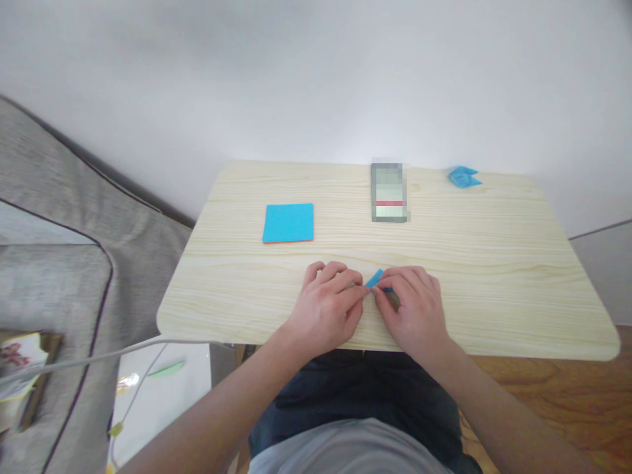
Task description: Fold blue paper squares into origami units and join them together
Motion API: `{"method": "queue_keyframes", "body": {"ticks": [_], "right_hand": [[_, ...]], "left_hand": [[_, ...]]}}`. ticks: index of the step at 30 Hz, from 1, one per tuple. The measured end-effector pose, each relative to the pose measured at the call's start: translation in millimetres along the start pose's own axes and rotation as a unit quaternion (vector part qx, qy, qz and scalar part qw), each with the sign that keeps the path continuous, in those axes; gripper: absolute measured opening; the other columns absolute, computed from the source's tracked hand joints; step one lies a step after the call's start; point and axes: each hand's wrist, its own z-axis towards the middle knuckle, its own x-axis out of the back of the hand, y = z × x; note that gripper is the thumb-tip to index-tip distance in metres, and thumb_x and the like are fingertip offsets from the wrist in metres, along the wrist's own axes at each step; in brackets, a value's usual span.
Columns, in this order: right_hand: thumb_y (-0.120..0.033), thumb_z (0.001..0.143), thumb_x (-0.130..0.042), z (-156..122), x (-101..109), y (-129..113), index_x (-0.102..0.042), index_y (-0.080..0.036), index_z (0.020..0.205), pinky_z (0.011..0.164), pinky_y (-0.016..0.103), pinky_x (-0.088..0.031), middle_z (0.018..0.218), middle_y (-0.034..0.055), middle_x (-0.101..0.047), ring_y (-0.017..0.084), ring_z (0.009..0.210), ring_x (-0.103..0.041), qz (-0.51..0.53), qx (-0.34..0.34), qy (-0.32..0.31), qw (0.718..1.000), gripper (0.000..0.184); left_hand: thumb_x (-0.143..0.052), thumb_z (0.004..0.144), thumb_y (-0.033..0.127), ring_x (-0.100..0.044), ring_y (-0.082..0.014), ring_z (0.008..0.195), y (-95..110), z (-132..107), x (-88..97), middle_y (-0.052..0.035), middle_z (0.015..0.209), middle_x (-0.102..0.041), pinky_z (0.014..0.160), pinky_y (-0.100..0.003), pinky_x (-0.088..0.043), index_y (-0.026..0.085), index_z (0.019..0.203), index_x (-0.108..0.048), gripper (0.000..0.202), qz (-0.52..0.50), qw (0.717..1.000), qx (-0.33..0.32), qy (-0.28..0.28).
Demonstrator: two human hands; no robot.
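Note:
A small piece of folded blue paper (374, 279) lies low over the wooden table, between my two hands and partly covered by fingers. On its right, my right hand (413, 304) is closed, thumb and index finger pinching the paper. From the left, my left hand (330, 301) has its fingers bent and its fingertips at the paper's near-left end; its thumb is mostly tucked below. Further back on the left sits a stack of blue square paper (289, 223) with an orange-red lower edge. A finished-looking blue origami piece (464, 176) with two points rests at the far right.
The pale wooden table (518, 276) stands against a white wall (316, 79). A phone (389, 192), its screen blurred, lies near the back edge. To the left is a grey sofa (133, 263). A pale cable (148, 343) runs by the table's front left corner.

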Motion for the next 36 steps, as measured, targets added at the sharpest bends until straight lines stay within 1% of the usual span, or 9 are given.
{"method": "queue_keyframes", "body": {"ticks": [4,7,10,14,19,23,28,32,36], "right_hand": [[-0.027,0.096,-0.066,0,-1,0,-0.068,-0.024,0.094,0.092,0.043,-0.039,0.107,0.0041,-0.074,0.025,0.106,-0.061,-0.001,0.003,0.005,1.0,0.004],[-0.027,0.095,-0.067,-1,-2,2,-0.067,-0.025,0.095,0.092,0.043,-0.039,0.106,0.004,-0.074,0.025,0.106,-0.061,0.008,-0.007,0.008,1.0,0.002],[-0.025,0.094,-0.068,-1,-2,5,-0.066,-0.025,0.098,0.092,0.043,-0.041,0.104,0.0031,-0.073,0.025,0.104,-0.061,0.027,-0.02,0.011,0.999,0.005],[-0.023,0.093,-0.067,-2,0,10,-0.065,-0.025,0.103,0.092,0.043,-0.043,0.104,0.0036,-0.073,0.025,0.102,-0.062,0.05,-0.029,0.019,0.998,0.011],[-0.023,0.095,-0.064,-7,4,16,-0.066,-0.025,0.103,0.093,0.044,-0.044,0.106,0.0044,-0.072,0.026,0.103,-0.061,0.05,-0.037,0.024,0.998,0.009],[-0.023,0.095,-0.066,-9,7,20,-0.067,-0.025,0.101,0.093,0.043,-0.044,0.103,0.0031,-0.073,0.025,0.102,-0.061,0.037,-0.045,0.034,0.998,0.007],[-0.026,0.096,-0.065,-10,11,27,-0.068,-0.025,0.099,0.091,0.044,-0.044,0.102,0.0035,-0.073,0.026,0.101,-0.061,0.027,-0.046,0.02,0.998,0.004],[-0.027,0.098,-0.062,-11,12,32,-0.07,-0.026,0.099,0.091,0.044,-0.044,0.102,0.0041,-0.073,0.026,0.101,-0.061,0.029,-0.041,0.009,0.999,0.008],[-0.027,0.098,-0.061,-11,13,34,-0.071,-0.027,0.098,0.091,0.045,-0.045,0.102,0.0033,-0.073,0.026,0.101,-0.061,0.031,-0.04,0.008,0.999,0.009]], "left_hand": [[-0.056,0.098,0.02,-0.061,-0.027,0.114,10,-7,-0.1,-0.0052,0.117,-0.076,0.102,-0.053,-0.036,0.026,0.116,-0.074,0.026,0.035,0.999,0.003,0.003],[-0.054,0.099,0.019,-0.062,-0.0281,0.118,17,-13,1.6,-0.0057,0.123,-0.075,0.104,-0.055,-0.034,0.025,0.124,-0.07,0.03,0.059,0.998,0.011,-0.007],[-0.053,0.1,0.019,-0.06,-0.029,0.122,18,-18,3.0,-0.0059,0.13,-0.073,0.107,-0.057,-0.033,0.024,0.131,-0.066,0.035,0.061,0.998,0.01,-0.02],[-0.052,0.1,0.02,-0.059,-0.029,0.125,14,-21,2.0,-0.0044,0.135,-0.071,0.108,-0.056,-0.033,0.024,0.135,-0.064,0.037,0.048,0.998,0.012,-0.025],[-0.053,0.1,0.021,-0.058,-0.0282,0.124,13,-21,0.6,-0.0044,0.133,-0.071,0.108,-0.055,-0.034,0.026,0.132,-0.067,0.035,0.028,0.999,0.018,-0.012],[-0.052,0.101,0.021,-0.058,-0.0278,0.123,14,-19,1.5,-0.0048,0.131,-0.072,0.108,-0.054,-0.034,0.025,0.129,-0.069,0.032,0.019,1.0,0.019,-0.009],[-0.053,0.101,0.022,-0.059,-0.0274,0.122,12,-19,0.7,-0.0032,0.129,-0.073,0.107,-0.053,-0.034,0.026,0.127,-0.07,0.031,0.02,1.0,0.017,0.0],[-0.056,0.1,0.022,-0.059,-0.0262,0.12,11,-19,-0.1,-0.0025,0.126,-0.074,0.105,-0.051,-0.035,0.027,0.123,-0.073,0.029,0.013,0.999,0.026,0.019],[-0.056,0.101,0.022,-0.059,-0.0257,0.12,11,-23,1.0,-0.002,0.126,-0.074,0.105,-0.05,-0.035,0.028,0.121,-0.073,0.028,0.006,0.999,0.043,0.019]]}}
